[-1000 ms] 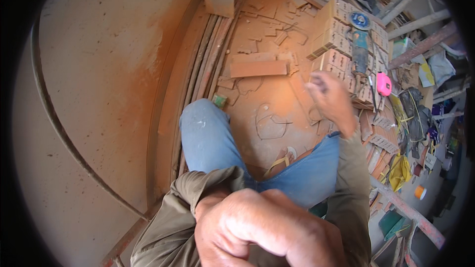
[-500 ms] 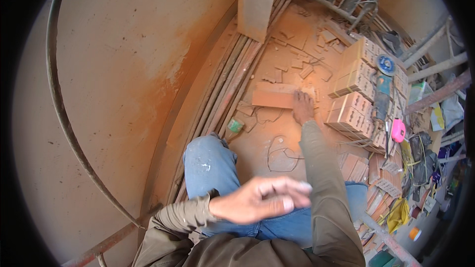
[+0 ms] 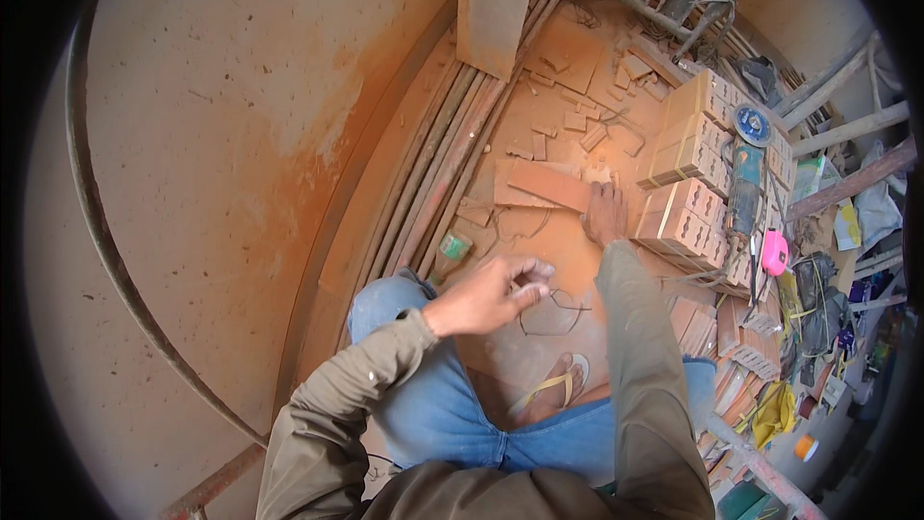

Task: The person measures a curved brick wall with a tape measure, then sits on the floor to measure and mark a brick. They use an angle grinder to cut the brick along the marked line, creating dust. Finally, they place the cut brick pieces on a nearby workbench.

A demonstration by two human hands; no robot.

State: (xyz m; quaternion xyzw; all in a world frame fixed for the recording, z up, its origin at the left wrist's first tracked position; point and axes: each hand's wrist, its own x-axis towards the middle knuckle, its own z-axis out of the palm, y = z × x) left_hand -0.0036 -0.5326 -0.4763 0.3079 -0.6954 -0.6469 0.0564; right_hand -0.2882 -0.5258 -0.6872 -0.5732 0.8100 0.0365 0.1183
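My right hand (image 3: pixel 604 214) grips the right end of a long reddish clay tile (image 3: pixel 547 183). The tile slants across a paler flat clay tile (image 3: pixel 505 195) on the dusty floor; whether it rests fully on it I cannot tell. Nearer to me and further left, my left hand (image 3: pixel 489 296) hangs in the air with bent fingers. A gap shows between its thumb and fingers, and nothing appears in it. A thin dark wire loop (image 3: pixel 553 318) lies on the floor beside it.
Strapped stacks of clay tiles (image 3: pixel 685 217) stand at right, an angle grinder (image 3: pixel 746 178) with a blue disc on top, beside a pink tape-measure-like object (image 3: pixel 774 253). Broken tile pieces (image 3: pixel 582 123) litter the far floor. Long pipes (image 3: pixel 433 169) run along the left wall.
My left hand has moved forward and left, away from my lap. The tile under my right hand has swung to a slant, uncovering more of the paler tile. My sandalled foot now shows.
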